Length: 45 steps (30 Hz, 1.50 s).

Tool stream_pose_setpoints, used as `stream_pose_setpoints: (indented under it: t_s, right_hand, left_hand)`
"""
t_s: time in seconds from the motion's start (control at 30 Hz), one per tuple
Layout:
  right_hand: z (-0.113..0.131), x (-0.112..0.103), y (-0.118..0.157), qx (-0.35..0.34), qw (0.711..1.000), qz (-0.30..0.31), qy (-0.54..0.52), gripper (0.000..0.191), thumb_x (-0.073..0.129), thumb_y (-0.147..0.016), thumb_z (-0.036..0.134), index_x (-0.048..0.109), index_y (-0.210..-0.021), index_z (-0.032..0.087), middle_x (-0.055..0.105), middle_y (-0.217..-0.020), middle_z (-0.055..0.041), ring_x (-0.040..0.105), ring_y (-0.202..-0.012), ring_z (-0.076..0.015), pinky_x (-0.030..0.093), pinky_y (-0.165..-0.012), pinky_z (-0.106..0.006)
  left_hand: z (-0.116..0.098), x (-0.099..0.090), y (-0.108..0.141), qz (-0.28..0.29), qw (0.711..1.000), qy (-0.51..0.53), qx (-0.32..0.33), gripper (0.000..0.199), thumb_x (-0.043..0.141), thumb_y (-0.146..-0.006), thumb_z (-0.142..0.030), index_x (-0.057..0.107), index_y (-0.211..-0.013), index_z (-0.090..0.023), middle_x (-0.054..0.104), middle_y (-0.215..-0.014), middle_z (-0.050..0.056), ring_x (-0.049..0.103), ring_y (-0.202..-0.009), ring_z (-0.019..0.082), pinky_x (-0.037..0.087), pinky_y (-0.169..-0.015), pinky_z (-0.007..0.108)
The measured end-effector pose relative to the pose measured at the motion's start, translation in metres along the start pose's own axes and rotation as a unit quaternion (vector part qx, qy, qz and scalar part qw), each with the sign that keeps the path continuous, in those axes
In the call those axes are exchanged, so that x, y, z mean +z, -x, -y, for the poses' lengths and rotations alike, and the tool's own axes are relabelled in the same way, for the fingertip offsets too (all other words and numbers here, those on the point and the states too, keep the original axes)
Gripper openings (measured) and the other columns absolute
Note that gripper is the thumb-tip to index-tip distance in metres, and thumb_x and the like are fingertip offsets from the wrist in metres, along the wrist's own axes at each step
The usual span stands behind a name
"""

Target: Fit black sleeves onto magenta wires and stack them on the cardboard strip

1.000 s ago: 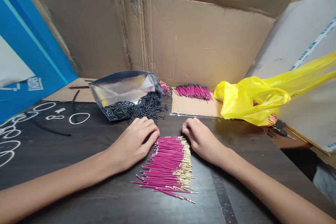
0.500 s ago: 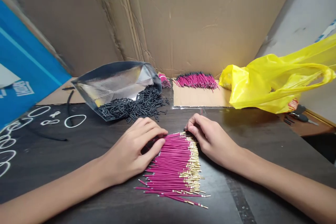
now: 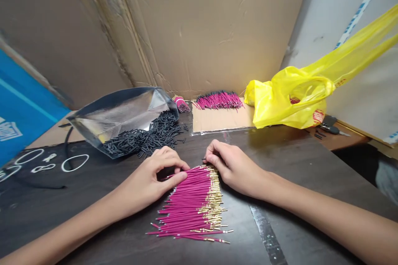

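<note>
A fan of magenta wires (image 3: 189, 198) with gold pin ends (image 3: 214, 194) on the right lies on the dark table before me. My left hand (image 3: 161, 176) rests at the pile's upper left edge, thumb and forefinger pinched together on the end of a wire at the top. Just above the gold ends, my right hand (image 3: 238, 163) is closed in a pinch on a small black sleeve (image 3: 204, 159), its tip poking out left of the fingers. The right fingertips are partly hidden behind the hand.
Behind my left hand, an open foil pouch (image 3: 124, 103) spills black sleeves (image 3: 146, 136). A cardboard sheet (image 3: 220, 121) bears black-tipped magenta wires (image 3: 219, 100), beside a banded wire bundle (image 3: 180, 104). A yellow plastic bag (image 3: 286, 99) and keys (image 3: 329, 125) are right; white rubber bands (image 3: 75, 163) left.
The view has tilted and turned right, so everything sits further left. My left thumb and forefinger have drawn closer together. The sleeve in my right fingers now stands slightly above the gold ends.
</note>
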State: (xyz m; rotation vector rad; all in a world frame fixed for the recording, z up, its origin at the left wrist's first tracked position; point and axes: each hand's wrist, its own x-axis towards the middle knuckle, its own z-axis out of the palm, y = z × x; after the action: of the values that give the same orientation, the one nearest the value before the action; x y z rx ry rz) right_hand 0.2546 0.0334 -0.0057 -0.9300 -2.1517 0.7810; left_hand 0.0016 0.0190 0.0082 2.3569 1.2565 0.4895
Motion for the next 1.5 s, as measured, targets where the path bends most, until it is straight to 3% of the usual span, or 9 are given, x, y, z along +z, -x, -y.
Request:
stream_pose_setpoints:
  t_s: [0.27,0.6,0.9,1.07,1.2,1.37,1.5]
  right_hand:
    - [-0.003,0.001,0.002,0.004,0.999,-0.045,0.013,0.009,0.052,-0.096,0.014,0.052,-0.089,0.018,0.062,-0.083,0.0009,0.056,-0.077,-0.0131,0.04,-0.071,-0.027]
    - [0.004,-0.005,0.004,0.01,0.994,-0.106,-0.041,0.006,0.055,-0.096,0.019,0.06,-0.097,0.019,0.064,-0.087,0.0018,0.056,-0.075,-0.0111,0.044,-0.067,-0.024]
    - [0.003,-0.001,0.003,0.027,0.995,-0.085,-0.05,0.007,0.055,-0.095,0.02,0.062,-0.096,0.019,0.065,-0.086,0.001,0.057,-0.074,-0.0118,0.043,-0.066,-0.025]
    - [0.0,0.003,0.001,0.055,0.989,-0.088,-0.108,0.016,0.056,-0.097,0.029,0.062,-0.109,0.02,0.066,-0.091,-0.0008,0.059,-0.079,-0.0136,0.047,-0.074,-0.027]
    - [-0.005,0.007,-0.002,0.068,0.984,-0.086,-0.137,0.02,0.057,-0.096,0.033,0.066,-0.106,0.018,0.067,-0.091,-0.0028,0.06,-0.079,-0.0151,0.047,-0.073,-0.029]
    - [-0.003,0.007,-0.003,0.044,0.976,-0.086,-0.195,0.022,0.06,-0.094,0.034,0.068,-0.105,0.017,0.067,-0.085,-0.0026,0.06,-0.077,-0.0154,0.049,-0.072,-0.029]
    - [0.004,0.005,0.0,0.016,0.977,-0.089,-0.191,0.02,0.061,-0.093,0.032,0.071,-0.102,0.018,0.07,-0.091,-0.0038,0.062,-0.08,-0.0154,0.05,-0.075,-0.029]
  left_hand:
    - [-0.005,0.001,0.002,-0.023,0.999,-0.005,0.035,0.024,0.05,-0.101,-0.037,0.06,-0.087,-0.02,0.059,-0.09,0.0,0.05,-0.09,0.016,0.038,-0.083,0.031]
    - [-0.003,-0.002,0.005,-0.09,0.992,0.077,-0.047,0.034,0.045,-0.103,-0.041,0.054,-0.08,-0.018,0.057,-0.083,-0.002,0.051,-0.079,0.013,0.038,-0.074,0.025]
    - [-0.003,-0.001,0.005,-0.11,0.989,0.086,-0.041,0.034,0.045,-0.103,-0.042,0.056,-0.082,-0.018,0.059,-0.084,-0.002,0.053,-0.079,0.013,0.04,-0.074,0.025]
    - [-0.006,-0.002,0.006,-0.118,0.99,0.07,-0.035,0.033,0.044,-0.103,-0.041,0.057,-0.084,-0.017,0.061,-0.087,0.0,0.055,-0.082,0.014,0.042,-0.077,0.025]
    - [-0.009,-0.002,0.006,-0.136,0.99,0.04,-0.023,0.034,0.042,-0.103,-0.041,0.057,-0.085,-0.017,0.063,-0.087,0.001,0.057,-0.081,0.015,0.043,-0.076,0.026]
    - [-0.006,0.002,0.006,-0.174,0.985,-0.02,-0.009,0.033,0.043,-0.103,-0.043,0.061,-0.092,-0.017,0.065,-0.09,0.002,0.057,-0.085,0.017,0.043,-0.08,0.029]
    - [-0.007,0.007,0.007,-0.198,0.976,-0.081,0.048,0.029,0.044,-0.103,-0.038,0.061,-0.093,-0.017,0.064,-0.091,0.003,0.052,-0.088,0.017,0.04,-0.087,0.033]
